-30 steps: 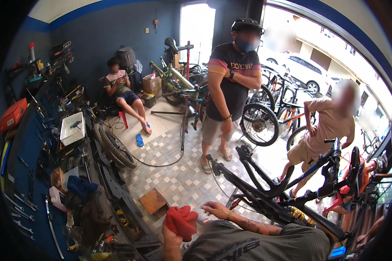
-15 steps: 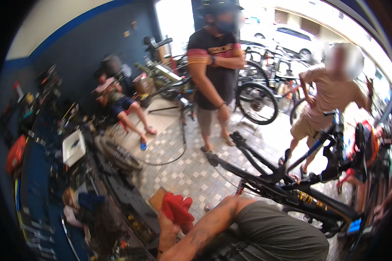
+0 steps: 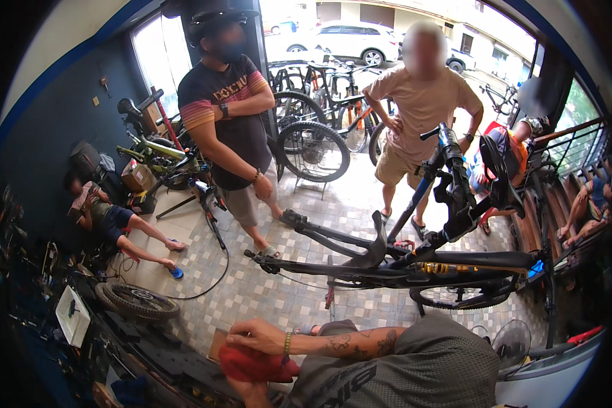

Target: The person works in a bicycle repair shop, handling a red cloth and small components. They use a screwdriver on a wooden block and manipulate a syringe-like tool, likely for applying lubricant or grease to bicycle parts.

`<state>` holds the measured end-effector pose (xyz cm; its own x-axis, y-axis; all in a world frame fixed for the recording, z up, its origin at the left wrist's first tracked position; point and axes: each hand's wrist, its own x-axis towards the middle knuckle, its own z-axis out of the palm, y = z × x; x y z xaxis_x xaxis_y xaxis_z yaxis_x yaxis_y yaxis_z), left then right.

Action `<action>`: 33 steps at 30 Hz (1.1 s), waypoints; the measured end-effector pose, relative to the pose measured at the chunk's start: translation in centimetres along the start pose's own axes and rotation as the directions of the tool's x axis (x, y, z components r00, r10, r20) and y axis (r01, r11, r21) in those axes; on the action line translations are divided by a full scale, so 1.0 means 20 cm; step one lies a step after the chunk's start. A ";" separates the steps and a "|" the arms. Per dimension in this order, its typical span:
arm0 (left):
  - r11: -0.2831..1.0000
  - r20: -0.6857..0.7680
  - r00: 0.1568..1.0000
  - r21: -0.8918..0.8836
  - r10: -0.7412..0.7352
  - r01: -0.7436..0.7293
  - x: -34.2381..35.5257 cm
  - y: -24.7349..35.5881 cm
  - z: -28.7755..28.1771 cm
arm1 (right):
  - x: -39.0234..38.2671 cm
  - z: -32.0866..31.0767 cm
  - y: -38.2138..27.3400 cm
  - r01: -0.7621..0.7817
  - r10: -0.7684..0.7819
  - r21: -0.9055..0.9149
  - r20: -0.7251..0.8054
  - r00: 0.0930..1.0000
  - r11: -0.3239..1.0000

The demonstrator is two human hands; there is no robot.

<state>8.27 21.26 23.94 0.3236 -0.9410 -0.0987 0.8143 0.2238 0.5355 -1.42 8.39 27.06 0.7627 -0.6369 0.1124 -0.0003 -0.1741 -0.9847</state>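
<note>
A bunched red cloth (image 3: 245, 364) is at the lower middle of the head view, between my two hands. My right hand (image 3: 260, 336), at the end of a tattooed forearm with a beaded bracelet, presses curled fingers on top of the cloth. My left hand (image 3: 253, 392) grips it from below; most of its fingers are hidden behind the cloth. Beyond my arms, a black mountain bike frame (image 3: 387, 272) with a gold-coloured shock spring (image 3: 449, 267) is held above the floor, apart from both hands. No wheel sits at its rear end.
On the left are a workbench (image 3: 136, 350), a white tray (image 3: 73, 316) and a loose wheel (image 3: 139, 300). Two people stand beyond the frame; others sit at left and right. Several bicycles (image 3: 319, 146) line the entrance. A fan (image 3: 512, 340) is at lower right.
The view has swung to the right, so the scene sits farther left. My right hand has come onto the red cloth, which my left hand was holding up before.
</note>
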 end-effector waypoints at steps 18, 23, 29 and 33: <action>0.925 -0.141 0.979 0.370 0.144 -0.083 0.16 0.08 0.15 | -0.03 -0.19 -0.07 0.348 -0.372 -0.205 -0.093 0.924 0.915; 0.956 -0.229 0.959 0.276 0.167 -0.101 0.17 0.11 0.12 | 0.07 -0.20 -0.09 0.415 -0.415 -0.074 0.017 0.910 0.907; 0.935 -0.062 0.965 0.270 0.255 -0.230 0.15 0.26 0.20 | 0.10 -0.22 -0.13 -0.122 0.071 0.222 0.222 0.972 0.967; 0.915 -0.077 0.937 0.256 0.342 -0.313 0.10 0.32 0.21 | 0.10 -0.19 -0.09 -0.174 0.115 0.403 0.167 0.979 0.898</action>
<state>12.23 19.71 30.68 0.6183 -0.7855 0.0261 0.5204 0.4340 0.7354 -2.37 4.63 29.50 0.8550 -0.5181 -0.0249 0.1280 0.2573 -0.9578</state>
